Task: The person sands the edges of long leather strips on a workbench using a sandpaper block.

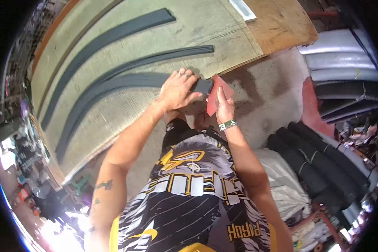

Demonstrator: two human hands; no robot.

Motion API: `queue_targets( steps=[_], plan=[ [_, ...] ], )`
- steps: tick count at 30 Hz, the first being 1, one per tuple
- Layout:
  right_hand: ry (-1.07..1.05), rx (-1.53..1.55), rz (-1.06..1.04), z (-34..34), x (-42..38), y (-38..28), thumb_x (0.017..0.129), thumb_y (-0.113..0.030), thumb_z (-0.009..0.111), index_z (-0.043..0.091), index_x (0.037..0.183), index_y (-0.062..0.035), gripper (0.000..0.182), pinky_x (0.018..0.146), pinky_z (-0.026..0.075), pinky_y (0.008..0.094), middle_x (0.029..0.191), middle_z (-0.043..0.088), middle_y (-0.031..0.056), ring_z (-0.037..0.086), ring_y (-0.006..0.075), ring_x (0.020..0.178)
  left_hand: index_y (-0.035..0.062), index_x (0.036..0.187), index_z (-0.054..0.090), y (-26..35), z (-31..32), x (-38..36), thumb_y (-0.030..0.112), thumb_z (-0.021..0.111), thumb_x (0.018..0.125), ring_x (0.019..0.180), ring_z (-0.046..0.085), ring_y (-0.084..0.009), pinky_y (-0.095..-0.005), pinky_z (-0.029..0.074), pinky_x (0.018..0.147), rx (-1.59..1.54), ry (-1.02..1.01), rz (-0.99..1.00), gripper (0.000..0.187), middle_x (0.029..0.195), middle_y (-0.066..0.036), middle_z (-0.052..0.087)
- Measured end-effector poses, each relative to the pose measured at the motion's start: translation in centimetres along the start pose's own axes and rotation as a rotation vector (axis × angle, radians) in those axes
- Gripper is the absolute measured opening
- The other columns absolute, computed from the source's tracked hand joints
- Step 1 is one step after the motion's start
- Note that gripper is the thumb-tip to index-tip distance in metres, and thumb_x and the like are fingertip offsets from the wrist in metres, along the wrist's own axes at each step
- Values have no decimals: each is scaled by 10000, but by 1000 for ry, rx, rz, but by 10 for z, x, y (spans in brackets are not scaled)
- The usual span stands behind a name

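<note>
My left hand (180,90) lies across the nearest bundle of dark grey strips (130,80), fingers over its far side and thumb along its near side. The right end of this bundle (203,86) sticks out past my left hand over the table edge. In my right hand (225,108) is a flat red piece with angled corners (216,94), my thumb pressed on its face. The red piece stands right at the strip ends and overlaps them in this view. Behind lie a thinner strip bundle (155,57) and a wider strip bundle (126,31).
The strips lie on a worn wooden table (189,29), its near edge in front of me. A pale metal bar (242,10) rests at the back. To the right are black rolls (311,164), silvery rolls (340,52) and a whitish sack (281,180) on the floor.
</note>
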State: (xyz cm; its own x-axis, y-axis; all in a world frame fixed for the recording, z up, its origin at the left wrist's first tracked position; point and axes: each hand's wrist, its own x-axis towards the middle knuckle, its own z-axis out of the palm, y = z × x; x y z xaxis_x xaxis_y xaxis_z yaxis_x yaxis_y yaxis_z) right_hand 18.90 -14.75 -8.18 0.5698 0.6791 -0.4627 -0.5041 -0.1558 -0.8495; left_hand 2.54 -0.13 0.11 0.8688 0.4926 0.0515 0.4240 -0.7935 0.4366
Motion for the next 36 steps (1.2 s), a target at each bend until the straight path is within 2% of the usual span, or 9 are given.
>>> queue_targets(
  steps=[4,7,9,10,17,20,23,30,36],
  plan=[
    [-140,-251,-59,-21,9,-29,1084,-414,645,704,1258,-1,452,709,566,300,1033,773,71,701,139,851,51,1352,622,-7,2,-2,481,743,924,1194,557,-346,-453,466,994,24,57,41,619,1235,-139,609],
    [-122,-586,-102,1,-8,-71,1105,-351,601,727,1239,27,420,888,536,364,1116,751,81,677,188,948,54,1353,621,-7,7,-6,492,720,940,1204,557,-336,-449,465,994,15,58,48,610,1237,-133,610],
    [-262,-799,-795,2,-6,-44,1101,-303,566,671,1350,30,430,1015,505,442,1364,684,186,677,339,1107,53,1351,621,-11,9,-3,498,708,947,1207,557,-333,-445,464,995,28,74,79,607,1233,-130,610],
    [-350,-857,-798,-10,-1,-38,1092,-285,538,633,1434,5,459,1092,464,489,1523,577,232,619,438,1260,40,1345,623,-12,10,-4,500,709,943,1190,560,-332,-443,463,1000,29,99,106,617,1216,-125,607],
    [-283,-792,-502,-10,-2,-70,1075,-232,575,627,1442,-2,436,1061,477,501,1464,612,251,626,417,1219,9,1323,628,-15,15,-10,488,718,935,1159,562,-333,-443,465,995,-20,85,148,623,1198,-127,600],
    [-475,-1020,-938,-8,-2,-58,1044,-191,610,649,1409,-12,408,1063,461,519,1455,604,232,607,427,1206,20,1337,627,-17,12,-11,484,721,930,1155,561,-341,-450,466,1006,-26,66,171,625,1198,-124,602],
    [-437,-1321,-574,-114,24,-2,1048,-213,605,658,1402,-17,407,1100,447,503,1454,607,234,591,434,1280,45,1363,629,-15,12,-14,476,725,929,1169,561,-344,-454,462,1022,-60,78,155,619,1199,-119,603],
    [-448,-1054,-873,-1,-8,-70,1047,-230,605,661,1411,-45,412,1067,457,506,1407,613,234,597,445,1191,176,1455,644,-21,17,-13,516,711,914,1099,590,-289,-404,523,947,-32,145,191,643,1146,-58,667],
    [-320,-1028,-557,-83,20,-32,1064,-251,601,688,1357,-2,395,1110,442,483,1390,650,224,606,391,1276,182,1475,642,-22,11,-12,513,706,931,1140,593,-287,-413,523,1006,-20,98,152,640,1235,-57,686]
  ],
)
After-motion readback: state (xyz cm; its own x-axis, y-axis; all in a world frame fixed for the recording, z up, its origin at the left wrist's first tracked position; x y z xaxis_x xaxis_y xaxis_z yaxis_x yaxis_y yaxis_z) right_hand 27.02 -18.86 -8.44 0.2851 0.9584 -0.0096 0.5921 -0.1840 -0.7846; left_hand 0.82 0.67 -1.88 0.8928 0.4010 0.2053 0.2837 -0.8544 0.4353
